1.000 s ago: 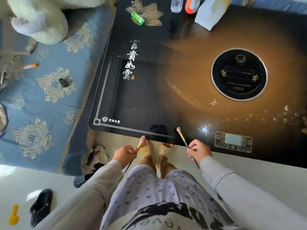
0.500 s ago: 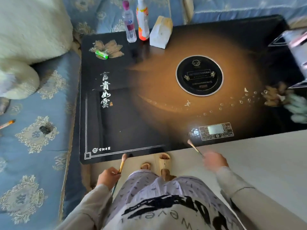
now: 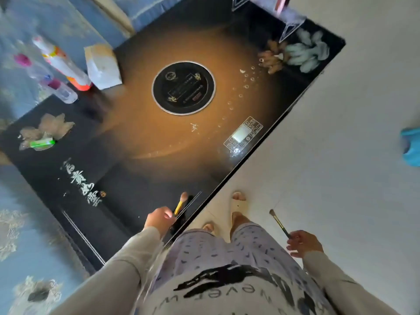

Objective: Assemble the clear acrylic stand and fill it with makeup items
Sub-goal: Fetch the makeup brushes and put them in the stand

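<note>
My left hand (image 3: pixel 159 220) is closed around a makeup brush with a gold handle and pink bristles (image 3: pixel 181 202), held over the near corner of the black glass table (image 3: pixel 141 192). My right hand (image 3: pixel 303 243) grips a thin dark-handled brush (image 3: pixel 278 221) over the pale floor, bristles pointing up and left. The clear acrylic stand (image 3: pixel 288 21) sits at the table's far right corner, blurred and cut off by the frame edge.
Two bottles (image 3: pixel 66 64), a small clear bottle (image 3: pixel 61 89), a white tissue pack (image 3: pixel 102 67) and a green lighter (image 3: pixel 42 143) lie on the table's far left side. A round burner (image 3: pixel 183 88) is set in the middle. Blue patterned sofa (image 3: pixel 27 223) on the left; a blue object (image 3: pixel 411 146) on the floor at right.
The view has swung right and tilted, bringing the table's right end and the stand closer in. Both hands still hold their brushes; the right hand has moved out over the floor.
</note>
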The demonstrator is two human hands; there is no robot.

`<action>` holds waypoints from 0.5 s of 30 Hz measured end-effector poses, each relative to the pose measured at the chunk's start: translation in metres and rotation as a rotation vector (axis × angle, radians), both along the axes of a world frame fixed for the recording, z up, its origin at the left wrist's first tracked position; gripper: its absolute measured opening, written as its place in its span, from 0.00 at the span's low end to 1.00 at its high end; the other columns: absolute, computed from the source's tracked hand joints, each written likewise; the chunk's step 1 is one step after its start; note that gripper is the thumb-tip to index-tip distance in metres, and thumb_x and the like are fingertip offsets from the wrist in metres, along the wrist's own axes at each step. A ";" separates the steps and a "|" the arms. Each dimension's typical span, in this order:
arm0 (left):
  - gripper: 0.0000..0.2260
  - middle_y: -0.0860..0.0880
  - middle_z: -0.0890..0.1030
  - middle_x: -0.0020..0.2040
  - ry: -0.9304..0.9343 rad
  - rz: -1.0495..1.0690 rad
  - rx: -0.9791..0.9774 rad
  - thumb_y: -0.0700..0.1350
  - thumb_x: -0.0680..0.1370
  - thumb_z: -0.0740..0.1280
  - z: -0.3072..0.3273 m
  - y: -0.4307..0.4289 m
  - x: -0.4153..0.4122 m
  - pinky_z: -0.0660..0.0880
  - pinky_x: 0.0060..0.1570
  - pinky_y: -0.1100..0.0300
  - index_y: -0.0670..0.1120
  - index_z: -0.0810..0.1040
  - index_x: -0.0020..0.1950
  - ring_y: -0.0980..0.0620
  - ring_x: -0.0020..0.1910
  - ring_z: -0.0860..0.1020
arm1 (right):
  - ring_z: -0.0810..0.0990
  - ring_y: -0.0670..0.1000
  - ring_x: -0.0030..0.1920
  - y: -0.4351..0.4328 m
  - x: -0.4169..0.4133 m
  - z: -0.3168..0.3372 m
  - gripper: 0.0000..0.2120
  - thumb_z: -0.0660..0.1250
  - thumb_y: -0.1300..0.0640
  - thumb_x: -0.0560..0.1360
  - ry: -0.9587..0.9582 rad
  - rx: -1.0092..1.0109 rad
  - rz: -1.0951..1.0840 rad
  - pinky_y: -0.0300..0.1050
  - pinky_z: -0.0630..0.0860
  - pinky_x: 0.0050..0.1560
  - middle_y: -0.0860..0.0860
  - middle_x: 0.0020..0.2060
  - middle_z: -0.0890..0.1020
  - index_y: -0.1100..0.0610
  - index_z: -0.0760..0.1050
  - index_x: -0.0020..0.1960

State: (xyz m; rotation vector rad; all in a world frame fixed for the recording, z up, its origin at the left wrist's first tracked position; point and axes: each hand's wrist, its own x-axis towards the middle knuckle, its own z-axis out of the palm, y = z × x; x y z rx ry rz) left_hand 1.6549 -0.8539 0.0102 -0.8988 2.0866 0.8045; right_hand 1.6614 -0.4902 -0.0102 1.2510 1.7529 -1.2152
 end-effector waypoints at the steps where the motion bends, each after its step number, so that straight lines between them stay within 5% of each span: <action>1: 0.06 0.41 0.82 0.55 0.014 -0.041 0.009 0.40 0.75 0.65 0.001 0.006 -0.011 0.69 0.50 0.60 0.47 0.72 0.39 0.43 0.56 0.78 | 0.72 0.51 0.13 0.007 0.010 0.002 0.12 0.55 0.70 0.75 -0.013 0.020 -0.043 0.32 0.67 0.19 0.57 0.18 0.74 0.65 0.69 0.34; 3: 0.05 0.42 0.82 0.55 0.043 -0.118 0.035 0.41 0.75 0.65 0.002 0.022 -0.032 0.68 0.48 0.62 0.47 0.73 0.39 0.44 0.53 0.78 | 0.72 0.52 0.13 0.018 0.028 0.004 0.13 0.53 0.72 0.76 -0.023 0.020 -0.102 0.31 0.67 0.15 0.58 0.17 0.74 0.66 0.69 0.35; 6: 0.01 0.41 0.82 0.54 0.069 -0.208 0.088 0.40 0.75 0.65 0.004 0.050 -0.060 0.70 0.48 0.61 0.46 0.75 0.44 0.44 0.51 0.78 | 0.74 0.56 0.26 0.031 0.046 0.008 0.07 0.56 0.74 0.76 -0.021 0.038 -0.217 0.32 0.69 0.15 0.58 0.28 0.76 0.68 0.71 0.44; 10: 0.06 0.41 0.81 0.55 0.049 -0.316 0.118 0.41 0.76 0.65 0.002 0.090 -0.088 0.73 0.53 0.57 0.41 0.77 0.51 0.42 0.54 0.79 | 0.74 0.59 0.35 0.056 0.047 0.003 0.05 0.58 0.72 0.76 -0.034 0.077 -0.270 0.43 0.74 0.30 0.62 0.38 0.77 0.66 0.71 0.47; 15: 0.06 0.40 0.81 0.56 0.003 -0.360 0.102 0.41 0.76 0.65 0.000 0.140 -0.115 0.73 0.58 0.54 0.41 0.77 0.51 0.42 0.56 0.78 | 0.75 0.59 0.40 0.093 0.024 -0.006 0.05 0.58 0.70 0.76 -0.044 0.091 -0.280 0.44 0.72 0.33 0.62 0.43 0.77 0.65 0.72 0.47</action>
